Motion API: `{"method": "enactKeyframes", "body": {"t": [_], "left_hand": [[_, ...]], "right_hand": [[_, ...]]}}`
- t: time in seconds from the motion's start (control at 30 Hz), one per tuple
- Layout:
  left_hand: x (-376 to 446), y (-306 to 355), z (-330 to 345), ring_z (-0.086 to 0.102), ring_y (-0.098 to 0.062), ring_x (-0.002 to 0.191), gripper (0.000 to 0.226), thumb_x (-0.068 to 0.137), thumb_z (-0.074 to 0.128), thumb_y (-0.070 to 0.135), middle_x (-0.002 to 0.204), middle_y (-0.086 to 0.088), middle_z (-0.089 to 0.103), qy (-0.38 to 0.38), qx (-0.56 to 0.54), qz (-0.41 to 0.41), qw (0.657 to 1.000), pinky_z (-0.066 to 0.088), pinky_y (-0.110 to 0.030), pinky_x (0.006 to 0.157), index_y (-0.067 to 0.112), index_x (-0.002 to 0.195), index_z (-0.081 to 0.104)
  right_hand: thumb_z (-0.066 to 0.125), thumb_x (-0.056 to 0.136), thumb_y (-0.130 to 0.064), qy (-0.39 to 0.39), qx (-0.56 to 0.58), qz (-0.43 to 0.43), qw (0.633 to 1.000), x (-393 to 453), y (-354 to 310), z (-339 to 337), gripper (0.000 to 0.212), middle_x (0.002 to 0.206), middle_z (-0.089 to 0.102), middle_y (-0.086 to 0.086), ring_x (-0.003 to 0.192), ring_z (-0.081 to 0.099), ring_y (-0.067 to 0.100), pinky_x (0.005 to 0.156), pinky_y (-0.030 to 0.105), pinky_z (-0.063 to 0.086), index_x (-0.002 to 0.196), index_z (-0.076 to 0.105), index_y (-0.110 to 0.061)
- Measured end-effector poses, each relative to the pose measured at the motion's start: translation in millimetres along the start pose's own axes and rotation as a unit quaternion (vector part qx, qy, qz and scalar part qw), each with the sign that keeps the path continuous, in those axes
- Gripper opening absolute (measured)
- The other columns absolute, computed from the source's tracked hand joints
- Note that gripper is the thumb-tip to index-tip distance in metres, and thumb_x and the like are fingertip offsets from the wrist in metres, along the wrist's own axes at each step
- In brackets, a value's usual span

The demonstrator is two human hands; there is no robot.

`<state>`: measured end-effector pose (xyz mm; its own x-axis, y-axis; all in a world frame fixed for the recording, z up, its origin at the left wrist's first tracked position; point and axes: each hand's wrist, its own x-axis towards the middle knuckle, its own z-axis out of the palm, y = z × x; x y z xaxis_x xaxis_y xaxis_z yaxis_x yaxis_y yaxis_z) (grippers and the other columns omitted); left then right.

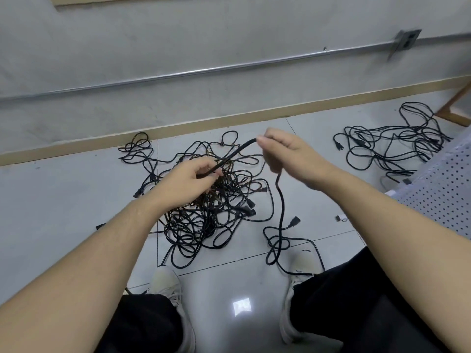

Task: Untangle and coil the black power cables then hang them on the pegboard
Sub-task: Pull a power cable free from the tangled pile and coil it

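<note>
Part of the large tangle of black cables [216, 200] on the floor [76, 200] is hidden behind the left hand [188, 182], and single cords in it cannot be told apart. A wooden frame [453, 105] far right of the tangle is cut off by the picture's edge, as is a white perforated panel [443, 189]. A second, looser cable heap [390, 146] is seen well to the right of the tangle, near the beige skirting [178, 126]; a metal conduit [204, 71] is fixed to the wall beyond it. Two pale shoes [165, 281] are planted on the near side of the tangle. Above the tangle, one held cable [234, 152] is stretched between both hands: its lower part is pinched in the left grip, its upper part in the curled fingers of the right hand [285, 154]. From the right grip the cable is let down to the floor just right of the tangle, ending in loops by the right shoe [303, 263].
</note>
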<state>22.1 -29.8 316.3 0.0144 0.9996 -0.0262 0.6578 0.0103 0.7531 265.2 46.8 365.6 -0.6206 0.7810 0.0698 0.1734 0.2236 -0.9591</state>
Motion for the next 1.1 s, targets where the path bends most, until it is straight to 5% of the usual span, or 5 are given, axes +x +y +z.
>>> {"method": "enactKeyframes", "body": {"t": [0.27, 0.53, 0.73, 0.9, 1.1], "left_hand": [[-5.8, 8.7, -7.5, 0.046, -0.019, 0.063, 0.032, 0.104, 0.052, 0.043, 0.071, -0.019, 0.052, -0.015, -0.002, 0.018, 1.0, 0.038, -0.033, 0.063, 0.024, 0.082, 0.066], [-1.2, 36.9, 8.9, 0.061, -0.022, 0.075, 0.046, 0.089, 0.049, 0.066, 0.078, 0.0, 0.066, -0.032, 0.055, 0.06, 0.996, 0.051, -0.044, 0.073, 0.025, 0.092, 0.07], [-2.5, 36.4, 8.6, 0.065, -0.037, 0.07, 0.036, 0.088, 0.071, 0.053, 0.06, 0.001, 0.062, 0.026, -0.14, 0.004, 0.99, 0.047, -0.035, 0.069, 0.024, 0.068, 0.063], [-4.6, 38.9, 4.6, 0.066, -0.024, 0.073, 0.028, 0.104, 0.051, 0.036, 0.067, -0.002, 0.057, -0.019, -0.309, -0.011, 0.951, 0.059, -0.04, 0.084, 0.013, 0.09, 0.054], [-0.6, 52.6, 18.8, 0.031, -0.008, 0.048, 0.029, 0.107, 0.05, 0.031, 0.056, 0.009, 0.033, 0.073, -0.284, -0.049, 0.955, 0.036, -0.021, 0.044, 0.026, 0.082, 0.064]], "right_hand": [[0.06, 0.102, -0.031, -0.049, -0.062, 0.141, 0.987, -0.9, 25.4, -35.2, 0.025, 0.066, 0.057, 0.007, 0.059, 0.055, 0.02, 0.073, 0.037, 0.052, 0.082, 0.058, -0.015], [0.067, 0.097, -0.025, -0.135, -0.197, 0.104, 0.965, 1.3, 21.9, -0.7, 0.006, 0.071, 0.061, -0.008, 0.068, 0.06, 0.01, 0.065, 0.018, 0.046, 0.095, 0.062, -0.027], [0.066, 0.097, -0.018, -0.076, -0.066, 0.043, 0.994, 3.1, 1.8, 20.2, 0.013, 0.07, 0.056, -0.007, 0.064, 0.046, 0.008, 0.06, 0.023, 0.038, 0.085, 0.069, -0.02], [0.066, 0.097, -0.033, 0.012, 0.044, 0.089, 0.995, 3.8, -1.3, 10.1, 0.042, 0.06, 0.034, -0.004, 0.057, 0.025, 0.014, 0.053, 0.031, 0.018, 0.063, 0.044, -0.025], [0.061, 0.101, -0.037, 0.004, -0.005, 0.072, 0.997, 2.6, 2.1, 22.3, 0.024, 0.064, 0.046, -0.004, 0.055, 0.038, 0.01, 0.055, 0.029, 0.039, 0.086, 0.061, -0.017]]}}
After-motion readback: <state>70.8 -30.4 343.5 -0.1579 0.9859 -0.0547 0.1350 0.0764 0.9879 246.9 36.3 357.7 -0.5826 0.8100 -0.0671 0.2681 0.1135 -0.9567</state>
